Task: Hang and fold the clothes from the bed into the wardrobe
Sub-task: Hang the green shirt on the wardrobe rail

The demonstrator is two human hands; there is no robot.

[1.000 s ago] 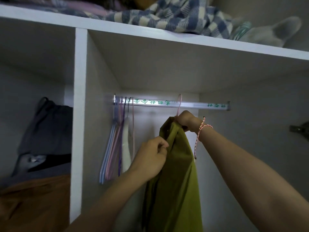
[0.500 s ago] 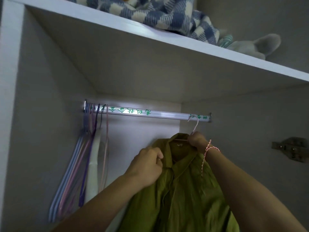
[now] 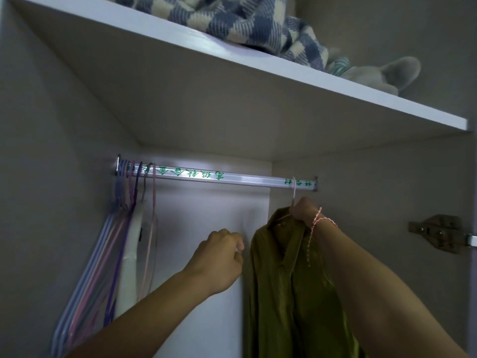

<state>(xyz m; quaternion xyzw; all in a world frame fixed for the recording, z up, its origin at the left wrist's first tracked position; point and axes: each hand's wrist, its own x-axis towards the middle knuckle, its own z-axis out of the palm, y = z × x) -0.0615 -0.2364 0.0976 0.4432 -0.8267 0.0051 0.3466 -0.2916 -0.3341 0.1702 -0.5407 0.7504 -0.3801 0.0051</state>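
One olive-green shirt (image 3: pixel 281 280) hung on a pink hanger (image 3: pixel 293 192), hooked over the rail (image 3: pixel 219 175) at centre right of the frame. Your right hand (image 3: pixel 305 211) gripped the hanger neck at the collar. Your left hand (image 3: pixel 219 257) was curled on nothing, just beside the shirt. The shirt looked light, limp and slippery, so hold the hanger, not the cloth.

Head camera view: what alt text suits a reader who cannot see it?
The right hand holds a pink hanger bearing an olive-green shirt, hooked on the rail near its right end. The left hand hovers curled beside it; empty hangers bunch at left.
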